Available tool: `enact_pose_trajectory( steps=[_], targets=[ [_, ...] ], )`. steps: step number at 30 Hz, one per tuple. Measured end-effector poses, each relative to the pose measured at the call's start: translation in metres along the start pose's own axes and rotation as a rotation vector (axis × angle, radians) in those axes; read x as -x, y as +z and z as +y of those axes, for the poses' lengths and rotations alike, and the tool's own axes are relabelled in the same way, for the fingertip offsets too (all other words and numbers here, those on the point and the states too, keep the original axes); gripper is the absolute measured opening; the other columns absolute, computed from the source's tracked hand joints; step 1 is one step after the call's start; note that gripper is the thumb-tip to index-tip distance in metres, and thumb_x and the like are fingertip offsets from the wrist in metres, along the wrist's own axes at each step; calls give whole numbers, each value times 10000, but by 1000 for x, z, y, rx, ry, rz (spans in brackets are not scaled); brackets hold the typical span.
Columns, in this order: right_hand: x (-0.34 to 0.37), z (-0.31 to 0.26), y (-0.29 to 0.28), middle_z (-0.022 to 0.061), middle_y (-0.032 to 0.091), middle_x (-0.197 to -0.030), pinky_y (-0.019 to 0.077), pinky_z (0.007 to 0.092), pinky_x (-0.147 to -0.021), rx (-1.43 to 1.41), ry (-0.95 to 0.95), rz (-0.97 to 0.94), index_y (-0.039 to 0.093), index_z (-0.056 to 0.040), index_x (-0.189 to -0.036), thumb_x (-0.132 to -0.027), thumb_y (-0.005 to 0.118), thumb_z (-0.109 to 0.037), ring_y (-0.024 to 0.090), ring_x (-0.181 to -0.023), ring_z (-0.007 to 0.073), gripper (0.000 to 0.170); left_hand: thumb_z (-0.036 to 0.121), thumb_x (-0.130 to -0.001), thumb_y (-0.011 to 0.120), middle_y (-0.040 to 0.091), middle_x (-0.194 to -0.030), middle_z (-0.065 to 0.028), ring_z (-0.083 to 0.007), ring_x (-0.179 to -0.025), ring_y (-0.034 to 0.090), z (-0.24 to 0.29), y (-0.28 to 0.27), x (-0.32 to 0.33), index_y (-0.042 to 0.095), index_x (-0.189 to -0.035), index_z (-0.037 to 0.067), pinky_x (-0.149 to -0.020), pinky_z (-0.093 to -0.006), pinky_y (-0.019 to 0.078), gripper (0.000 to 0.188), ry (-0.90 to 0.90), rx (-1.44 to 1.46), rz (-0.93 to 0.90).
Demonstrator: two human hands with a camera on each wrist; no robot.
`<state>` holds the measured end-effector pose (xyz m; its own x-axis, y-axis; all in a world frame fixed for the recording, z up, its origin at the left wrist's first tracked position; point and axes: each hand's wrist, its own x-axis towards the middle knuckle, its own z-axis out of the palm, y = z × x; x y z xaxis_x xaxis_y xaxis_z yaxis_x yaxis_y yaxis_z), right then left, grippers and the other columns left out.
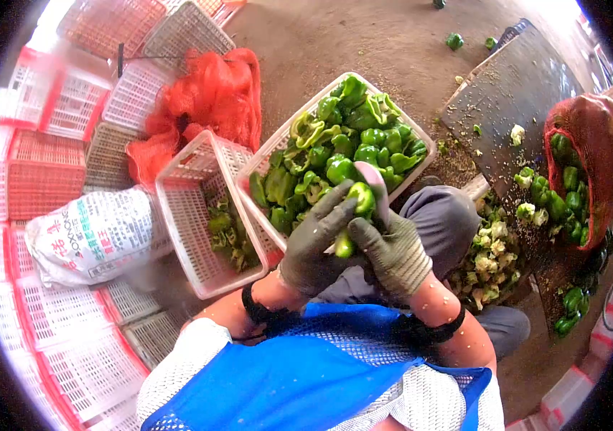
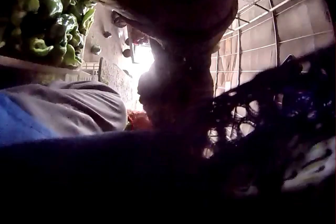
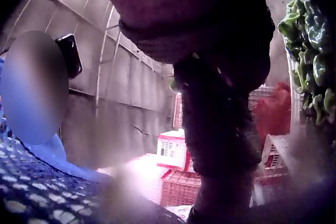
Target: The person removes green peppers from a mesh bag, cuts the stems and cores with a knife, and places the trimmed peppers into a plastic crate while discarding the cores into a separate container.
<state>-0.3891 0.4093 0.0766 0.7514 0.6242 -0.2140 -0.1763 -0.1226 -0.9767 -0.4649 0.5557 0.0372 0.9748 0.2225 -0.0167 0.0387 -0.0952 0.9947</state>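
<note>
In the head view both gloved hands meet over the front edge of a white crate (image 1: 421, 172) heaped with green bell peppers. A green bell pepper (image 1: 361, 200) is held between them. My left hand (image 1: 314, 244) holds its left side, fingers laid along it. From the right, my right hand (image 1: 396, 255) grips it with the thumb across it; more green (image 1: 344, 246) shows below that thumb. A pinkish, rounded strip (image 1: 372, 178) stands behind the pepper at the right fingers; its kind is unclear. Both wrist views show the hands dark and hide the grip.
Left of the crate stands another white crate (image 1: 177, 179) with some greens inside. Further left are red netting (image 1: 213, 93), a white printed sack (image 1: 95, 233) and stacked crates (image 1: 44, 179). At right lie a pile of pale cores (image 1: 489, 258), a dark board (image 1: 507, 86) and a red mesh sack (image 1: 597, 151) spilling peppers.
</note>
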Motion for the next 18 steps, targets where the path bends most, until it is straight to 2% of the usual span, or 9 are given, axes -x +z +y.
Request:
enact_pose_trajectory(
  steps=[1,4,6,7,8,10,13,15,18],
  targets=[
    [-2,-2,-2,138,706,-938,522,330,-772,66,21,-27,619,-11,-1157,-949,614,-324,665,-871,168,376,75,-727,793,466,-1388,-247,-392,-1280,481,3,0,2,490,-1359,48,-1065,-435,411,701,-24,49,51],
    [-2,0,-8,84,702,-892,488,269,-655,36,86,-95,607,-31,-1223,-982,566,-357,586,-740,96,408,78,-880,655,578,-1300,-174,-300,-1196,566,12,-9,-7,522,-1313,17,-1025,-385,448,457,307,-331,333],
    [2,-4,-12,82,719,-950,430,205,-508,-137,205,-105,602,-25,-1235,-1012,515,-362,515,-550,35,413,44,-957,532,612,-1255,-143,-227,-1116,595,-8,-40,-25,523,-1324,44,-942,-345,480,368,257,-567,447],
    [3,-3,-17,83,719,-957,462,228,-605,-186,214,-77,608,-15,-1219,-1008,528,-328,565,-669,68,386,-24,-937,524,619,-1234,-159,-195,-1060,610,-29,-57,-38,531,-1332,85,-869,-315,509,409,303,-742,511],
    [4,0,-26,85,719,-963,493,250,-702,-234,224,-51,615,-5,-1203,-1004,542,-295,615,-788,101,359,-4,-931,544,636,-1194,-159,-198,-1013,621,-31,-63,-48,531,-1335,97,-870,-304,503,416,144,-702,548],
    [7,15,-40,82,715,-993,509,260,-778,-333,165,-6,614,1,-1203,-1002,551,-265,638,-887,115,339,4,-937,518,635,-1207,-154,-285,-1082,610,-88,-90,-84,526,-1336,87,-952,-364,477,407,225,-735,564],
    [16,27,-65,75,717,-995,512,235,-701,-264,249,60,609,11,-1208,-997,564,-241,629,-797,87,332,55,-929,493,546,-1356,-162,-325,-1259,508,-177,-112,-142,512,-1354,94,-1077,-415,389,427,344,-964,342],
    [27,30,-76,71,720,-982,477,211,-611,-311,297,84,607,12,-1212,-992,571,-235,583,-692,60,333,82,-890,488,440,-1459,-175,-339,-1353,405,-272,-116,-161,490,-1376,90,-1141,-419,305,486,22,-1387,28],
    [39,19,-93,73,724,-964,420,192,-508,-336,344,173,606,17,-1212,-987,575,-225,523,-562,38,331,109,-867,489,364,-1509,-195,-351,-1405,328,-261,-112,-159,439,-1430,97,-1161,-407,273,566,-50,-1263,-31]
  ],
)
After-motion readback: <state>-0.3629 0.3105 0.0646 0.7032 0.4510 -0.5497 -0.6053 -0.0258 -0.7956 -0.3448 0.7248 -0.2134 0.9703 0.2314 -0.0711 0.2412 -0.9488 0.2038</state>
